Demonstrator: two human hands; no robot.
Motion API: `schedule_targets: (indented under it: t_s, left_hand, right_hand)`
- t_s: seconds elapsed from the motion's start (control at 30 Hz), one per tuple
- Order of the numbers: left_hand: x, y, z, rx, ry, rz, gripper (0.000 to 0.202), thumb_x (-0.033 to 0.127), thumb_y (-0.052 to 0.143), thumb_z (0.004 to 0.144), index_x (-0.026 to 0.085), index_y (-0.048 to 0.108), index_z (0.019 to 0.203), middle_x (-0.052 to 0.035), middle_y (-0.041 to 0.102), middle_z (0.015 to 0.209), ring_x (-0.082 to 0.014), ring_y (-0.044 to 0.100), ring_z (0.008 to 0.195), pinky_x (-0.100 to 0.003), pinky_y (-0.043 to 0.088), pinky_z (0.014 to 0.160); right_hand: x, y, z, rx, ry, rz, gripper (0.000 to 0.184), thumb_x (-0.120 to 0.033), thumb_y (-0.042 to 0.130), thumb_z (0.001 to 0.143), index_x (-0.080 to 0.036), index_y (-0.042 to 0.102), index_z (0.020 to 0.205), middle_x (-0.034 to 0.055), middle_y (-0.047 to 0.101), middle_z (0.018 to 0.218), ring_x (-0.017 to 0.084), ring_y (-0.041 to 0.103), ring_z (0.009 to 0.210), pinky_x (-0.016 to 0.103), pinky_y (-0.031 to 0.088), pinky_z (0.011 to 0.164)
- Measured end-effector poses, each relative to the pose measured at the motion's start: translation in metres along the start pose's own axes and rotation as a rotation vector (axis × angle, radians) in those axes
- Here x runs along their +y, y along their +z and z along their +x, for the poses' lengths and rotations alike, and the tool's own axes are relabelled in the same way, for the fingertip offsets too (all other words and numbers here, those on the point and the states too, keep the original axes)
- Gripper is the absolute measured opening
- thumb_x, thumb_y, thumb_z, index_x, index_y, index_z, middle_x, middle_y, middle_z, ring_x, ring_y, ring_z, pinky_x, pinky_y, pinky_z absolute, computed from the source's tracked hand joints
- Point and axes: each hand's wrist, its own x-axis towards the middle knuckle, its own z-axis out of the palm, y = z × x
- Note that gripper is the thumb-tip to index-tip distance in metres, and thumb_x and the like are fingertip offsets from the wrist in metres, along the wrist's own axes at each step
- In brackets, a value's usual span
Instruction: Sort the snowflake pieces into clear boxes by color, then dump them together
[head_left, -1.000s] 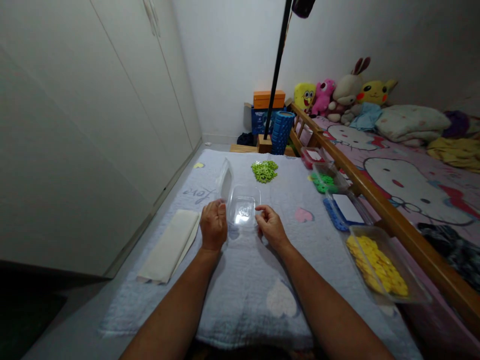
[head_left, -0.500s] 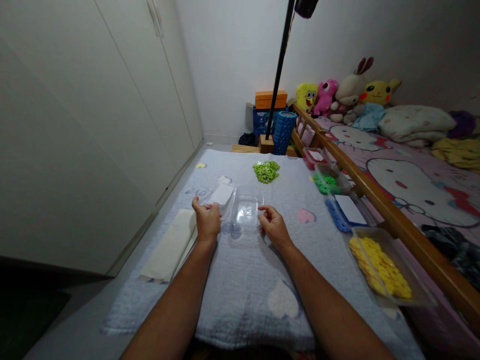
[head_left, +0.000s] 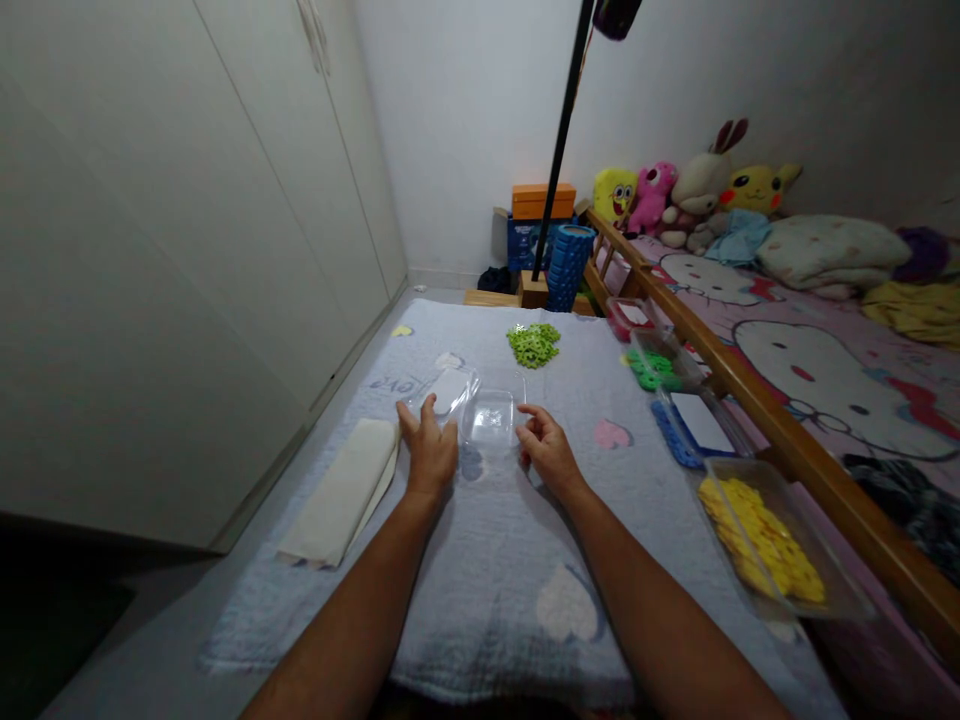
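A clear plastic container [head_left: 491, 418] lies on the cloth-covered table between my hands. Its right edge is pinched by the fingers of my right hand [head_left: 551, 455]. To the left of it and partly against it is a clear lid [head_left: 450, 392] bearing a white label. My left hand [head_left: 430, 452] is at the lid's near edge with fingers apart; whether the fingertips touch the lid is hard to make out. Farther back lies a pile of light green small pieces [head_left: 533, 344]. Left of my left hand is a folded cream cloth [head_left: 341, 495].
Along the table's right side stand clear boxes of yellow pieces [head_left: 765, 545], blue pieces [head_left: 679, 435], green pieces [head_left: 654, 368] and red pieces [head_left: 624, 318]. Beside them runs a wooden bed rail [head_left: 757, 420]. A black pole [head_left: 556, 170] rises behind the table.
My left hand has shifted slightly right, its fingers now spread at the lid's near edge. The lid has moved slightly and its tilt looks different. My right hand stays at the container's edge.
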Motion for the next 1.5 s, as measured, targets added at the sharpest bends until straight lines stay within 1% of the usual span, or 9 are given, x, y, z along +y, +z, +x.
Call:
schedule_targets:
  t_s: [0.1,0.23,0.33,0.6,0.73,1.0,1.13,1.33,1.5]
  left_hand:
    - [0.011,-0.002,-0.004,0.028,-0.046,-0.039,0.044,0.036,0.049,0.097,0.022,0.057,0.138,-0.0165,0.03,0.167,-0.0333,0.025,0.159,-0.054,0.023,0.128]
    - [0.021,-0.005,-0.005,-0.062,-0.013,-0.223,0.045,0.044,0.042,0.102,0.02,0.055,0.138,-0.015,0.062,0.139,-0.0278,0.056,0.136,-0.049,0.04,0.119]
    - [0.022,-0.004,-0.003,-0.141,-0.027,-0.344,0.048,0.045,0.037,0.104,0.019,0.051,0.142,-0.0123,0.071,0.126,-0.0245,0.066,0.121,-0.044,0.048,0.11]
    - [0.015,-0.005,0.005,-0.171,0.193,0.288,0.034,0.012,0.052,0.086,0.026,0.078,0.103,-0.0098,0.068,0.137,-0.0341,0.055,0.129,-0.057,0.041,0.111]
    - [0.017,-0.006,0.004,-0.282,0.252,0.521,0.035,0.017,0.053,0.092,0.025,0.077,0.116,-0.0115,0.061,0.146,-0.0343,0.054,0.127,-0.053,0.045,0.106]
    - [0.018,-0.003,0.006,-0.258,0.241,0.56,0.036,0.021,0.049,0.098,0.023,0.072,0.126,-0.0131,0.06,0.146,-0.0333,0.057,0.119,-0.049,0.049,0.098]
    - [0.008,0.003,0.008,-0.163,0.242,0.471,0.036,0.021,0.048,0.099,0.021,0.07,0.126,-0.0146,0.064,0.141,-0.033,0.059,0.114,-0.049,0.05,0.096]
    - [0.004,0.004,0.014,-0.021,0.334,0.129,0.037,0.022,0.038,0.102,0.017,0.068,0.123,-0.0141,0.07,0.122,-0.0285,0.063,0.111,-0.048,0.05,0.102]
    - [0.013,-0.007,0.008,-0.012,0.464,-0.076,0.04,0.04,0.043,0.104,0.019,0.066,0.13,-0.0135,0.063,0.128,-0.027,0.059,0.123,-0.045,0.05,0.107]
  right_hand:
    - [-0.003,0.0,0.003,-0.011,0.008,0.012,0.049,-0.044,0.066,0.077,-0.022,0.059,0.12,-0.0112,0.048,0.068,0.009,0.049,0.044,0.022,0.041,0.041]
    - [-0.007,-0.001,0.005,0.019,-0.007,-0.016,0.047,-0.044,0.066,0.077,-0.021,0.06,0.117,-0.0112,0.049,0.066,0.01,0.05,0.045,0.023,0.042,0.042]
    - [-0.007,-0.002,0.005,0.07,-0.016,-0.023,0.046,-0.044,0.065,0.076,-0.02,0.061,0.115,-0.0111,0.049,0.065,0.01,0.05,0.045,0.023,0.041,0.043]
    - [-0.007,-0.007,0.007,0.128,-0.012,-0.041,0.046,-0.042,0.065,0.076,-0.02,0.06,0.115,-0.0113,0.049,0.063,0.01,0.049,0.046,0.023,0.04,0.045]
    - [-0.009,-0.009,0.01,0.103,0.006,-0.046,0.049,-0.042,0.064,0.075,-0.02,0.057,0.118,-0.0127,0.047,0.061,0.01,0.048,0.045,0.022,0.039,0.044]
    - [-0.014,-0.02,0.029,-0.12,0.025,-0.201,0.06,-0.044,0.063,0.078,-0.024,0.053,0.134,-0.0125,0.047,0.063,0.011,0.047,0.047,0.023,0.039,0.047]
    - [-0.019,-0.04,0.06,-0.027,-0.083,-0.532,0.051,-0.049,0.059,0.087,-0.02,0.062,0.128,-0.0065,0.054,0.064,0.016,0.056,0.062,0.028,0.045,0.062]
    - [-0.017,-0.048,0.126,0.248,-0.193,-1.022,0.045,-0.035,0.058,0.089,-0.018,0.068,0.129,0.0156,0.066,0.122,0.031,0.058,0.117,0.042,0.046,0.102]
    - [-0.016,-0.035,0.17,0.221,-0.091,-1.256,0.064,-0.047,0.062,0.09,-0.03,0.054,0.151,0.0126,0.044,0.158,0.037,0.04,0.14,0.051,0.038,0.114]
